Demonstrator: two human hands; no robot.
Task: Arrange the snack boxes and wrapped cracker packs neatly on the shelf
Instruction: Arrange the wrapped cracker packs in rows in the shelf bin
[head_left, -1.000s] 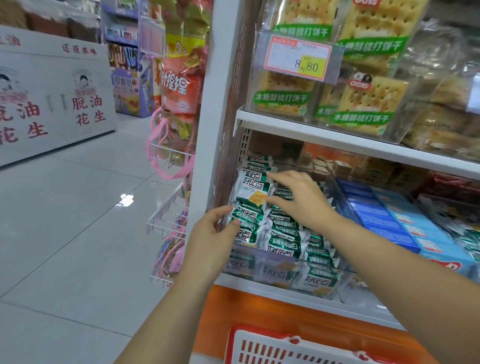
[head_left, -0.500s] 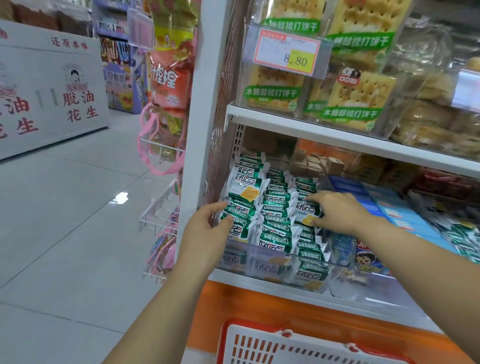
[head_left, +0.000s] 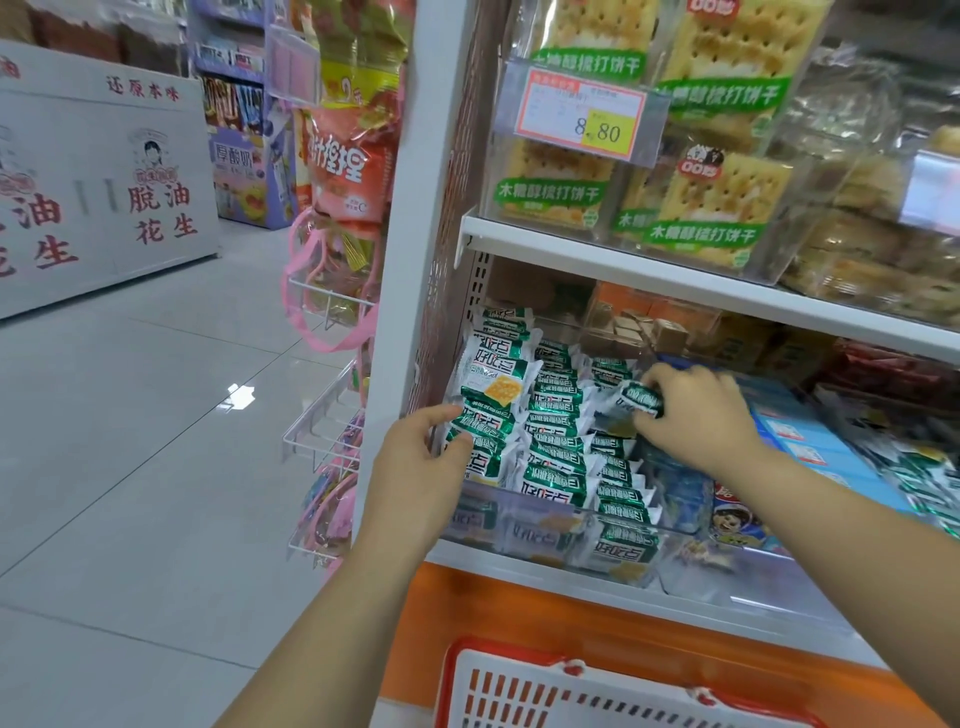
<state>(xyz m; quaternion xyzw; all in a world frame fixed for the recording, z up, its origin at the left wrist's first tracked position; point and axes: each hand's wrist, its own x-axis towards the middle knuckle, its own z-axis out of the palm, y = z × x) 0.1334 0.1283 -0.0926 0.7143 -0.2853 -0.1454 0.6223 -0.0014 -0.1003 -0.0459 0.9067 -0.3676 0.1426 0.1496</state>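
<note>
I see my right hand (head_left: 696, 415) over the lower shelf (head_left: 545, 564). Its fingers are curled round one small green pack (head_left: 641, 399) and pinch it. That pack is lifted a little above the right row of the cracker packs (head_left: 556, 415), near the back of the row.

The cracker packs are green and white. They lie in rows in a clear bin (head_left: 519, 525) at the left end of the lower shelf. Some at the front lie flat behind the clear wall.

My left hand (head_left: 415, 467) is at the left row. Its thumb and one finger lie on the packs there. The other fingers are hidden, so I cannot tell if it grips a pack or only presses.

Just beside the rows, on the right, are blue boxes (head_left: 810, 441). On the shelf above (head_left: 675, 265) stand big cracker bags (head_left: 722, 202) with green labels, and a price tag (head_left: 582, 114) hangs in front of them.

Below the shelf I see the rim of a red and white basket (head_left: 519, 686). Pink bags (head_left: 332, 312) hang on a wire rack at the side of the shelf. The floor (head_left: 130, 467) is shiny and grey.
</note>
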